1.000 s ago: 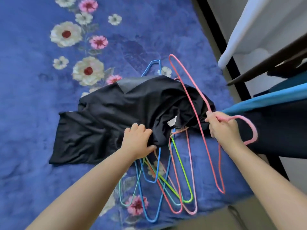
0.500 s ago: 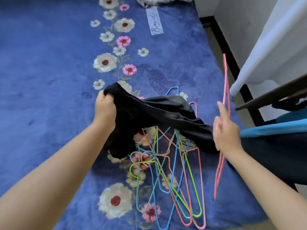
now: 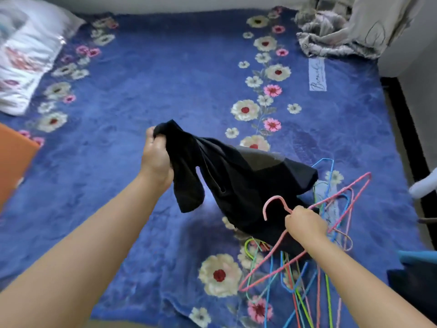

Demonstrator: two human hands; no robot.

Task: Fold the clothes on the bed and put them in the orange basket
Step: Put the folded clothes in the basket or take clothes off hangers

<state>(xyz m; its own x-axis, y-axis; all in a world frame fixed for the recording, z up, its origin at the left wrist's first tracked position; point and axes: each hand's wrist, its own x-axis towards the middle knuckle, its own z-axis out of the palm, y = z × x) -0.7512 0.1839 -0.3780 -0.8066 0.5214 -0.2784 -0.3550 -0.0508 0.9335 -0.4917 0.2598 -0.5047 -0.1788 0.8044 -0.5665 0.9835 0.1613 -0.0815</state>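
The black garment (image 3: 238, 185) is a plain, matt piece of dark cloth, crumpled and unfolded, with a narrow sleeve-like strip hanging down near its upper left end and a smoother, slightly greyer panel showing on its upper right side. It is lifted at that left end and slopes down to the right, where its lower part lies on the pile of wire hangers (image 3: 300, 275) near the right front edge of the bed (image 3: 146, 86).

The left hand (image 3: 156, 157) grips the bunched upper end of the garment, fingers curled tightly round the cloth, and holds it up above the blue flowered blanket (image 3: 132, 209) that covers the bed. The right hand (image 3: 305, 223) is just right of the garment's lower part, its fingers clamped on the neck of a pink hanger (image 3: 267, 263), whose hook curves up to the left in front of the black cloth and whose triangle reaches out over the pile.

The pile holds hangers in blue, green, orange and pink, tangled together partly beneath the garment. Far left of the garment, at the frame's edge, an orange basket (image 3: 16, 166) shows only one side. Beyond it lies a white flowered pillow (image 3: 26, 58). At the far right corner of the bed, well apart from the garment, sits a heap of grey cloth (image 3: 331, 31).
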